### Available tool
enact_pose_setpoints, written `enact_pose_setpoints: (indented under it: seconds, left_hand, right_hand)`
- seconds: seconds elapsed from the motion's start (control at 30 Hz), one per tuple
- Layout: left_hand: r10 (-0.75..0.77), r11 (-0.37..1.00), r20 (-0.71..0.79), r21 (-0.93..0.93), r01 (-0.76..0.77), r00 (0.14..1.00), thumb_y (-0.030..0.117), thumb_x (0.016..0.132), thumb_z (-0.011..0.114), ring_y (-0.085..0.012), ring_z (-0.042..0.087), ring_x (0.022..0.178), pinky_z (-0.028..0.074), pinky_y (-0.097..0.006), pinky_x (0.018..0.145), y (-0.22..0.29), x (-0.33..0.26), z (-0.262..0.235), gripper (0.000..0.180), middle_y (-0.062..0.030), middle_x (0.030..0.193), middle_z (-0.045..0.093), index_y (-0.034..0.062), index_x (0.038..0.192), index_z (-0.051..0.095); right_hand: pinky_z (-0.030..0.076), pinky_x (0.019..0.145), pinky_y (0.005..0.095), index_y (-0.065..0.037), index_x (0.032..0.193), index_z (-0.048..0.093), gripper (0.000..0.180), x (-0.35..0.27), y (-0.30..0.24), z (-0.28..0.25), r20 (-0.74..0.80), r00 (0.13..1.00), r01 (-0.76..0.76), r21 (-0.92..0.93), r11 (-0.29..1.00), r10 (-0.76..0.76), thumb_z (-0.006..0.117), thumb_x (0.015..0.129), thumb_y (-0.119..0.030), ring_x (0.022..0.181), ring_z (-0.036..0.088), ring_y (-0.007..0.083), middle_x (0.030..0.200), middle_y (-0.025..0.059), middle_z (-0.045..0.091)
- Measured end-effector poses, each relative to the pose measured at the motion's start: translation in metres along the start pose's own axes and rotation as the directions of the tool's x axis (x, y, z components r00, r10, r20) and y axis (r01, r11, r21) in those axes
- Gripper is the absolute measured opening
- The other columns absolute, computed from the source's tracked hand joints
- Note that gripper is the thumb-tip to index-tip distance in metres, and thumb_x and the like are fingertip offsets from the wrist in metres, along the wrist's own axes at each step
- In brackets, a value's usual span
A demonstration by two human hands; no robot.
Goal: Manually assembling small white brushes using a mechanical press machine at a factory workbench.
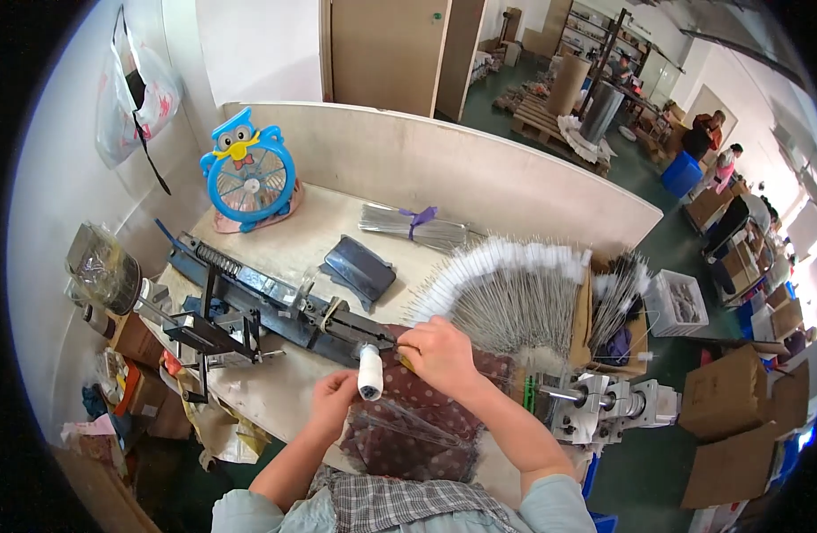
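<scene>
A white-wrapped cylinder [370, 371] with a dark core stands at the near end of a long black metal fixture [275, 306]. Just left of it is my left hand [334, 396], thumb and fingers pinched together; what they hold is too small to make out. My right hand [438, 357] is closed at the fixture's right end, its fingertips by a small yellowish bit, and its grip is hidden. Beneath my hands lies a brown polka-dot cloth [444, 453], with several thin wires [413, 421] across it. White-tipped wire brushes [515, 289] fan out beyond my right hand.
A blue owl-shaped fan [251, 178], a dark pouch [361, 270] and a purple-tied wire bundle [413, 224] sit farther back. A metal spindle machine [604, 404] stands at the right, a black bracket [215, 333] at the left. Cardboard boxes [728, 395] and people are beyond.
</scene>
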State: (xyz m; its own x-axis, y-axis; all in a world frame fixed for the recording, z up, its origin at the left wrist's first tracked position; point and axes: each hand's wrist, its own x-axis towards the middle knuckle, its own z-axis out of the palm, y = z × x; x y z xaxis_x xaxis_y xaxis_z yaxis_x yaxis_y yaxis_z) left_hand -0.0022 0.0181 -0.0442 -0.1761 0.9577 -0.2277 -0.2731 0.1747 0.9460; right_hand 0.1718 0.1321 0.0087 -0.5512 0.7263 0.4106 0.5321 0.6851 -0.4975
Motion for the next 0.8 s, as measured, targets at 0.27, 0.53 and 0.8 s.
enact_pose_setpoints:
  seconds: [0.27,0.53,0.8]
  left_hand:
    - [-0.086,0.724,0.053,0.689,0.026,0.995,0.046,0.078,0.065,-0.0159,0.060,0.054,0.047,-0.031,0.053,0.023,0.019,0.031,0.048,-0.0081,0.055,0.062,0.0001,0.065,0.068]
    - [-0.072,0.934,0.066,0.356,0.043,0.995,0.036,0.077,0.067,-0.0176,0.060,0.060,0.046,-0.032,0.055,-0.022,0.033,0.024,0.040,-0.0090,0.070,0.063,-0.0033,0.083,0.063]
    - [0.044,0.953,0.107,0.294,-0.074,0.993,0.008,0.072,0.064,-0.0125,0.055,0.059,0.043,-0.029,0.050,-0.018,0.030,0.041,0.015,-0.0053,0.061,0.055,-0.0003,0.069,0.052]
  right_hand:
    - [0.047,0.066,0.0338,-0.011,0.074,0.068,0.007,0.008,-0.008,-0.001,0.061,0.995,-0.079,-0.035,0.996,0.081,0.066,0.072,-0.018,0.073,0.056,0.0226,0.073,0.0017,0.064]
    - [0.049,0.066,0.0328,-0.007,0.084,0.067,0.011,-0.014,-0.016,-0.032,-0.110,0.991,0.067,-0.026,0.997,-0.070,0.066,0.075,-0.012,0.075,0.059,0.0235,0.080,0.0054,0.064]
    - [0.050,0.063,0.0350,-0.004,0.100,0.062,0.022,-0.056,0.004,0.004,-0.063,0.996,0.069,0.063,0.996,-0.065,0.064,0.078,-0.007,0.077,0.062,0.0301,0.090,0.0111,0.064]
